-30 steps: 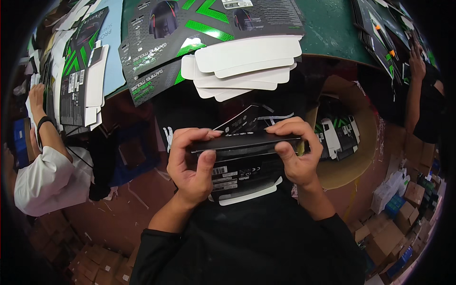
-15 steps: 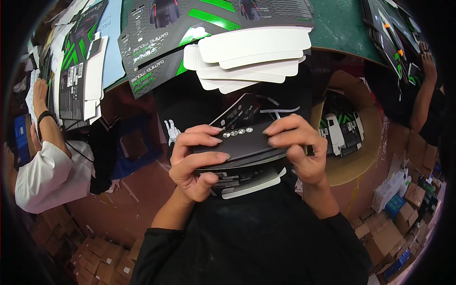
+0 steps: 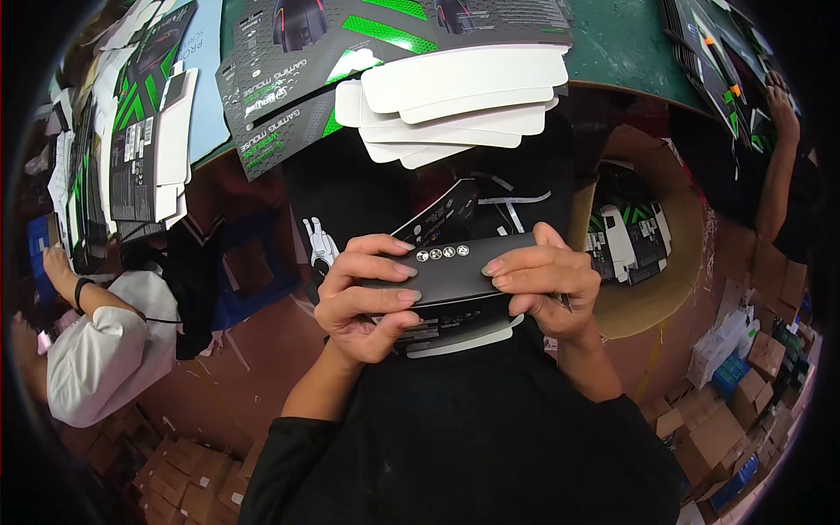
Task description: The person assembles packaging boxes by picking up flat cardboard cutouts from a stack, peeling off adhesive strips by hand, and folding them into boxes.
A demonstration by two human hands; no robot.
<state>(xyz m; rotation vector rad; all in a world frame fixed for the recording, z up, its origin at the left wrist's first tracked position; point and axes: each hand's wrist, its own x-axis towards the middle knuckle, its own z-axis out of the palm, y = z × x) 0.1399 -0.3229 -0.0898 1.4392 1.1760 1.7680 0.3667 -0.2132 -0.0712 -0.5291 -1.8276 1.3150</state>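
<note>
Held thing: small black folded cardboard carton (image 3: 451, 280) with a row of round silver icons on its upper face, at the centre of view, lifted clear of the desk and close to the person's chest.
Left hand (image 3: 363, 302): at 9 o'clock of the carton, grip pinching its left end, fingers curled over the top face, thumb on the far edge.
Right hand (image 3: 547, 284): at 3 o'clock of the carton, grip pinching the right end, fingertips flat on the top face, thumb on the far rim.
Under the carton: white cardboard flap (image 3: 464, 339) sticks out at 6 o'clock, touching the carton's underside; whether it belongs to the same carton I cannot tell.
Desk: green desk (image 3: 626, 57) fills 12 o'clock, well above the hands.
On the desk: stack of flat grey-and-green printed carton blanks (image 3: 350, 52) with white rounded flaps (image 3: 455, 105) overhanging the near edge, at 12 o'clock of the carton.
At 10 o'clock: more flat black-and-green carton blanks (image 3: 140, 149) laid in a pile along the desk's left side.
At 3 o'clock: round brown cardboard bin (image 3: 665, 280), just beside the right hand, with finished black, white and green boxes (image 3: 626, 245) inside.
At 8 o'clock: co-worker's white-sleeved arm (image 3: 96, 350), a dark band on the wrist.
At 2 o'clock: another person's bare forearm (image 3: 774, 166) reaching to the desk's right edge.
At 4 o'clock: small brown cardboard boxes (image 3: 744, 394) heaped on the floor.
</note>
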